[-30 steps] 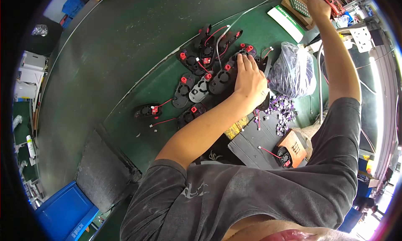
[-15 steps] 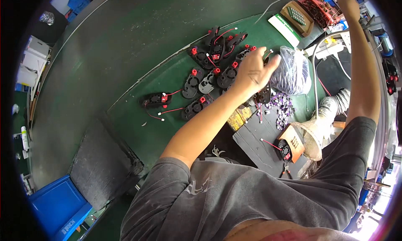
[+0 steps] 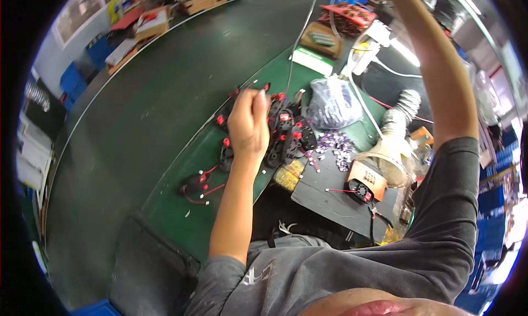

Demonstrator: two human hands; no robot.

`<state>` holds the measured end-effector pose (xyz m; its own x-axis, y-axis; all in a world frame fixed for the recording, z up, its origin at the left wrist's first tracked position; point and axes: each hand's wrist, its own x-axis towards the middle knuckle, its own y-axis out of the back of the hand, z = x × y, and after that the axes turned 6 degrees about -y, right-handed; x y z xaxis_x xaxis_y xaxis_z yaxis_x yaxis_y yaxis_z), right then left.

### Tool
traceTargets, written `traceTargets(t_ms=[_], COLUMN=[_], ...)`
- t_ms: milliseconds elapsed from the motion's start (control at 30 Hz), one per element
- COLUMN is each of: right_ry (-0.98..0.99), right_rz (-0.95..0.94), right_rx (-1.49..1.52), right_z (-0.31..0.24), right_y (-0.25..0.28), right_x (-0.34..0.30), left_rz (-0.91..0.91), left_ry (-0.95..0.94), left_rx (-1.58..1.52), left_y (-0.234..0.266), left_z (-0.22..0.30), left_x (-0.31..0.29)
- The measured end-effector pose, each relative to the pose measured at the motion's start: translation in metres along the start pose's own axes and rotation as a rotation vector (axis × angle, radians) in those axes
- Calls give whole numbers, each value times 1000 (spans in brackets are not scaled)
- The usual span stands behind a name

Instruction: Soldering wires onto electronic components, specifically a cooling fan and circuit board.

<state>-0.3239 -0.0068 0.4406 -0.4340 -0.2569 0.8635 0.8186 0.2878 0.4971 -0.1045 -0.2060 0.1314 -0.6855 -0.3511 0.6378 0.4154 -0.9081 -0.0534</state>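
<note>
My left hand (image 3: 249, 121) hovers over the left part of a heap of black plastic housings (image 3: 289, 134) with red fittings and short leads. Its fingers are curled in and pressed together; anything inside them is hidden. One separate black housing (image 3: 195, 185) with red wires lies to the left of the heap. My right arm (image 3: 440, 68) stretches far forward, and its hand lies beyond the top edge. On the dark board (image 3: 319, 198) another round black housing (image 3: 361, 190) leans on an orange-brown block (image 3: 369, 176), beside pliers (image 3: 375, 214).
Small purple-and-white parts (image 3: 336, 145) lie scattered near a clear plastic bag (image 3: 334, 103). A white flexible duct (image 3: 393, 145) with a wide mouth stands to the right. Farther off are a green-and-white box (image 3: 312, 61), a cardboard tray (image 3: 322, 40) and a red bin (image 3: 347, 16).
The view has swung, shifting the bench in the picture. My left hand has moved left over the heap, its spread fingers now curled. My right hand has passed out beyond the top edge.
</note>
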Motion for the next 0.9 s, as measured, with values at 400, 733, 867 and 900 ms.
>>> traceTargets(t_ms=[400, 733, 867, 900], right_ry=[-21, -515, -705, -791], right_rz=[-82, -268, -394, -446], right_rx=[126, 398, 605, 813], right_z=[1, -46, -123, -133], right_y=[60, 178, 233, 232], right_x=[-46, -300, -423, -449], left_rz=[-537, -520, -516, -535], left_ry=[63, 272, 540, 577], left_rx=[-401, -897, -1101, -1141], left_y=[30, -16, -45, -52], left_z=[119, 125, 123, 125], left_x=[-90, -124, -138, -143])
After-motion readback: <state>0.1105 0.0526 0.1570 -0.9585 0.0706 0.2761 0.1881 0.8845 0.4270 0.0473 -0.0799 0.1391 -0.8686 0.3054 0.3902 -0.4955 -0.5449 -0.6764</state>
